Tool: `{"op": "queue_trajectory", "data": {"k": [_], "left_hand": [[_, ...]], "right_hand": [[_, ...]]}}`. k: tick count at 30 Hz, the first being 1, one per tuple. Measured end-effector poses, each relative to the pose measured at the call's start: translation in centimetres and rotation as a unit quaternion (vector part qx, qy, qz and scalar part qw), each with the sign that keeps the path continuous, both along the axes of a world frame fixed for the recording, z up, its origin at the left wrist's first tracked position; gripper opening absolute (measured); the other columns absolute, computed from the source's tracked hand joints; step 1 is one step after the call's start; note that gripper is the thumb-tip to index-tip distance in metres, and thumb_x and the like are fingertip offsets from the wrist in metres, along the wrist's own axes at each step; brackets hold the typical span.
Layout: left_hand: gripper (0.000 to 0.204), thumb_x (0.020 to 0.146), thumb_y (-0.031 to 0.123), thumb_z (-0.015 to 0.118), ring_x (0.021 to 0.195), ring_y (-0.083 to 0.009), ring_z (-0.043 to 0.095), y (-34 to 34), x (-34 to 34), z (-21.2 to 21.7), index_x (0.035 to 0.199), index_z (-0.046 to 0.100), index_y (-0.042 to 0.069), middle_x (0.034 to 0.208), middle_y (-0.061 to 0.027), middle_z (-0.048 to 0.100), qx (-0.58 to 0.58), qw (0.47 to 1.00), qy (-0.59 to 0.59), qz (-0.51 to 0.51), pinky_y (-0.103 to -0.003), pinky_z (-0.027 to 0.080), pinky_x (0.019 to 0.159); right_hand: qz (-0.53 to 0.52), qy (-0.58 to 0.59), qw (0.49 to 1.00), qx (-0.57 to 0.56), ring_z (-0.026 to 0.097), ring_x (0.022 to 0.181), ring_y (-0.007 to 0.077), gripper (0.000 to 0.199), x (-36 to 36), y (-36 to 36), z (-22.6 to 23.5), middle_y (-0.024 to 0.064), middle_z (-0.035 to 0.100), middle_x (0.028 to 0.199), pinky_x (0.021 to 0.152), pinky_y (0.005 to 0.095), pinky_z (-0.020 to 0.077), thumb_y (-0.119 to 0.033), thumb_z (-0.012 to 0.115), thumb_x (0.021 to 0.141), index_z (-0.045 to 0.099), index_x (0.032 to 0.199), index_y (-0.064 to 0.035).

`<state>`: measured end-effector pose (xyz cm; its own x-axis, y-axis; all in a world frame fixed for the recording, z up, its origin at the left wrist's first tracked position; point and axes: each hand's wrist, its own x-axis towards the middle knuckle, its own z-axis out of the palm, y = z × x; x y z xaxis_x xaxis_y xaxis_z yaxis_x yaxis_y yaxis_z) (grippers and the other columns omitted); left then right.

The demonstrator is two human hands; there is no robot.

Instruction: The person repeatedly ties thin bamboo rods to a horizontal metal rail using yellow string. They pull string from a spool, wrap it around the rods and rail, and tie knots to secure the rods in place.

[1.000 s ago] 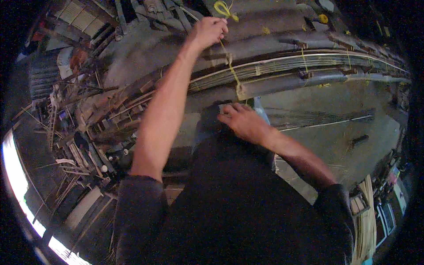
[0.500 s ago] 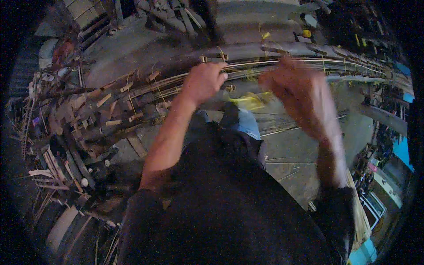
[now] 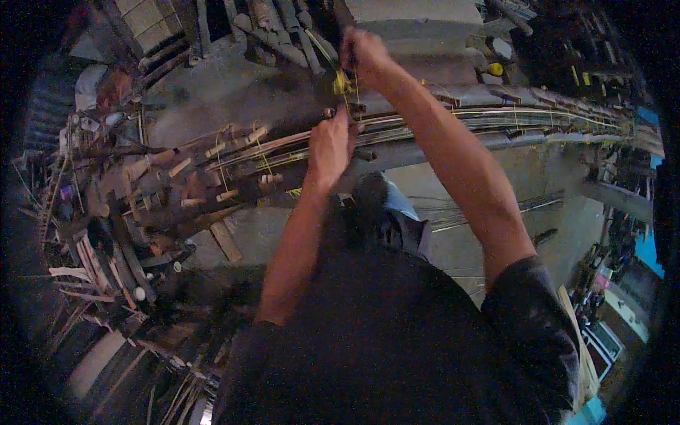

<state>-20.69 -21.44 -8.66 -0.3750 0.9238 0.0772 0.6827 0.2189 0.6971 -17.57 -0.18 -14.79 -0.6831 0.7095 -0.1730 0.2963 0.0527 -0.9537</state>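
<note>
A long, curved bundle of thin strips (image 3: 453,120) runs across in front of me, between wooden poles and pegs. My left hand (image 3: 329,152) lies on its near side, fingers pressed together at the bundle around a short wooden peg; what they pinch is hidden. Beyond the bundle my raised right hand (image 3: 367,57) is closed like a fist. Yellow cord (image 3: 343,83) hangs between the two hands, and a thin strand of it runs from the right fist down to the bundle. More thin yellow ties cross the strips to both sides.
Wooden pegs (image 3: 227,195) stick out along the poles on the left. Wood offcuts (image 3: 92,258) lie heaped at far left, and logs (image 3: 273,39) lie beyond the bundle. A small yellow round thing (image 3: 495,69) sits at the back right. Loose thin rods (image 3: 489,212) lie on the floor.
My right hand has swung from the right side of the bundle up and left, beyond it. The yellow cord has moved from the near side to the far side. My left hand has shifted slightly nearer.
</note>
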Motion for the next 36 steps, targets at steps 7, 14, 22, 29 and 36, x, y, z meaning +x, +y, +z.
{"op": "queue_trajectory", "data": {"k": [7,14,22,29,36], "left_hand": [[0.020,0.088,0.024,0.062,0.078,-0.0313,0.067,-0.8,0.2,2.6,0.095,0.070,0.007,0.086,-0.0159,0.069,-0.076,0.996,-0.050,0.008,-0.038,0.052,0.069],[0.032,0.096,0.031,0.050,0.059,-0.0182,0.049,10.2,-6.1,3.5,0.082,0.059,0.004,0.073,-0.0042,0.055,-0.136,0.984,-0.118,-0.016,-0.036,0.042,0.057],[0.044,0.094,0.042,0.049,0.072,-0.0248,0.062,12.4,-16.1,-3.9,0.086,0.062,0.000,0.078,-0.0129,0.064,-0.183,0.961,-0.046,-0.204,-0.039,0.047,0.066],[0.040,0.091,0.040,0.054,0.080,-0.0335,0.066,-2.0,-21.8,5.5,0.091,0.068,0.003,0.085,-0.0173,0.068,-0.068,0.991,-0.016,-0.117,-0.041,0.050,0.074],[0.020,0.087,0.022,0.057,0.080,-0.0400,0.063,-13.2,-14.4,0.4,0.089,0.067,0.005,0.082,-0.0197,0.066,0.000,0.995,0.074,-0.073,-0.049,0.051,0.072]], "right_hand": [[0.390,-0.071,0.897,0.197,0.066,0.064,0.0365,0.015,12.7,-21.4,4.6,0.0187,0.066,0.077,0.060,0.0469,0.0537,-0.016,0.052,0.084,0.063,0.083,-0.0058],[0.389,-0.151,0.873,0.252,0.068,0.064,0.0328,0.020,14.0,-21.7,3.3,0.0139,0.068,0.071,0.059,0.0449,0.0555,-0.025,0.057,0.082,0.069,0.076,-0.0101],[0.335,-0.047,0.898,0.281,0.062,0.096,0.0270,0.054,15.5,-21.4,6.2,0.0120,0.062,0.105,0.079,0.0399,0.0511,-0.029,0.066,0.079,0.051,0.127,-0.0102],[0.116,-0.046,0.982,-0.139,0.060,0.101,0.0225,0.038,4.4,-32.1,1.0,0.0113,0.063,0.109,0.083,0.0359,0.0492,-0.024,0.062,0.090,0.057,0.124,-0.0074],[0.300,-0.136,0.808,0.488,0.063,0.091,0.0248,0.019,-4.4,-24.3,23.8,0.0096,0.065,0.092,0.080,0.0373,0.0518,-0.003,0.060,0.075,0.068,0.091,-0.0072]]}}
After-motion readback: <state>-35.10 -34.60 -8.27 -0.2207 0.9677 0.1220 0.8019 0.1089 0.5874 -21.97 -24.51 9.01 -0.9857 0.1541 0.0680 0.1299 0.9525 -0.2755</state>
